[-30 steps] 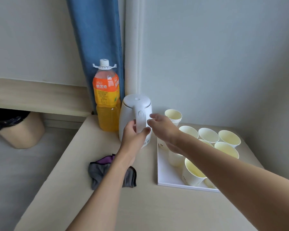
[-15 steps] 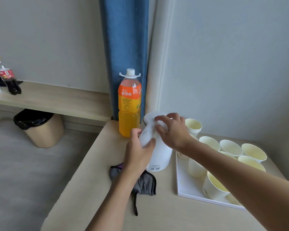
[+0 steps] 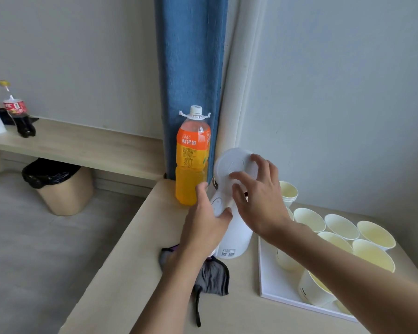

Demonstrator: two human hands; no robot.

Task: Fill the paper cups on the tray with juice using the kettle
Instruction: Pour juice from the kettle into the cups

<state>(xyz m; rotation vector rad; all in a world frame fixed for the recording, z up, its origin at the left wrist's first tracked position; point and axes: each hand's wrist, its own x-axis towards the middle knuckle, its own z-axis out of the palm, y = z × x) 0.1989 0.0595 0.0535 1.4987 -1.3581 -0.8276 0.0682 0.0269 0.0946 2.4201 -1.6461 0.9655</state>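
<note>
A white kettle [image 3: 237, 239] stands on the table between the juice bottle and the tray. My left hand [image 3: 203, 225] grips its handle from the left. Its round lid [image 3: 229, 165] is swung up and open, and the fingers of my right hand [image 3: 256, 196] curl on the lid's edge. An orange juice bottle [image 3: 191, 162] with a white cap stands just behind the kettle, by the blue curtain. Several empty paper cups [image 3: 340, 225] sit on a white tray [image 3: 266, 285] at the right; my right forearm hides part of them.
A grey cloth [image 3: 212, 276] lies on the table in front of the kettle. A stack of cups [image 3: 287, 191] stands behind the tray. A bin with a black bag [image 3: 58, 186] sits on the floor at left, under a shelf holding cola bottles [image 3: 15, 109].
The kettle's lid has gone from shut to swung open, with my right hand on it. My left hand stays on the handle. The view has shifted so the scene sits further right.
</note>
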